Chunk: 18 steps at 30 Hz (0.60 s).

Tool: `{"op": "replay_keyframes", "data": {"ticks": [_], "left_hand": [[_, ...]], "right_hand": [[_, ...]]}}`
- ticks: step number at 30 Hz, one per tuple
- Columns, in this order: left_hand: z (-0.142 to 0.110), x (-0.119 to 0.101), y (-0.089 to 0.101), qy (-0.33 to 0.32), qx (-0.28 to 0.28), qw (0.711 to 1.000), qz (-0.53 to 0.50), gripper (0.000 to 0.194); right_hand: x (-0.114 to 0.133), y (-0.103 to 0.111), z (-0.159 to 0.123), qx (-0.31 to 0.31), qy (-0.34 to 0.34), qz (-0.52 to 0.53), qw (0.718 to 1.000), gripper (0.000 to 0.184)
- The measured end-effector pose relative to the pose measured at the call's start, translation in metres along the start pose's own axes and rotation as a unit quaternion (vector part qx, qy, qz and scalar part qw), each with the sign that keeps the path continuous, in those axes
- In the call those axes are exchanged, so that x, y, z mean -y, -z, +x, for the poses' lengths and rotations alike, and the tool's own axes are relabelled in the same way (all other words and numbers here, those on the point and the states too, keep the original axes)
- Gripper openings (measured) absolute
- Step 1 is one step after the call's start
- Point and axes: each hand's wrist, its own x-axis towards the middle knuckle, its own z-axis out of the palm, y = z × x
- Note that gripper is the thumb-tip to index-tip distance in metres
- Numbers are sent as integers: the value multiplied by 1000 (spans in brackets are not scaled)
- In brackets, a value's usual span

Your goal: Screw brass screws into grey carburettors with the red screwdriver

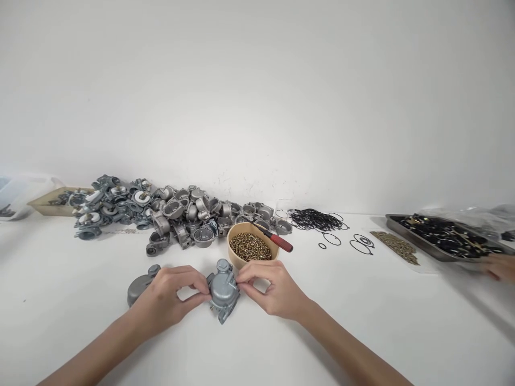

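A grey metal carburetor (223, 289) with a rounded bowl cover on top sits on the white table, between my two hands. My left hand (173, 297) is closed in a pinch at its left edge, thumb and index finger touching the flange. On the opposite side my right hand (273, 287) pinches at the right edge of the cover; whether a small part is between those fingertips is hidden. Partly behind my left wrist stands a second carburetor (139, 288). Just beyond the right hand, a tan bowl (234, 251) holds many brass-coloured screws (251, 247), with a red-handled screwdriver (281, 242) resting across its rim.
Carburetor bodies (115, 206) and metal bowl covers (203, 235) are heaped along the wall, beside a tan tray (44, 203). Black rubber rings (316, 220), small brass parts (396, 246) and a metal tray of dark parts (434, 249) lie rightward. Another person's hand (499, 266) reaches in there.
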Motion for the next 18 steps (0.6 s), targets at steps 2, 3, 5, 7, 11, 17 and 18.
{"op": "replay_keyframes", "data": {"ticks": [2,3,5,7,11,17,18], "left_hand": [[0,-1,1,-5,10,1000,12,8],[0,-1,1,-3,16,1000,19,7],[-2,-3,-2,4,22,999,34,13],[-4,-6,-10,24,11,999,47,34],[-7,-13,-32,105,-7,993,49,84],[-5,-19,-44,177,13,984,-1,67],[-4,-19,-43,183,18,983,-9,66]], "right_hand": [[0,0,0,3,1,4,1000,9],[0,0,1,5,2,6,1000,10],[0,1,1,11,5,12,1000,10],[-2,2,1,18,7,16,1000,10],[-3,7,3,38,14,22,999,6],[38,31,18,3,48,2,999,16],[51,34,17,4,50,12,999,26]]}}
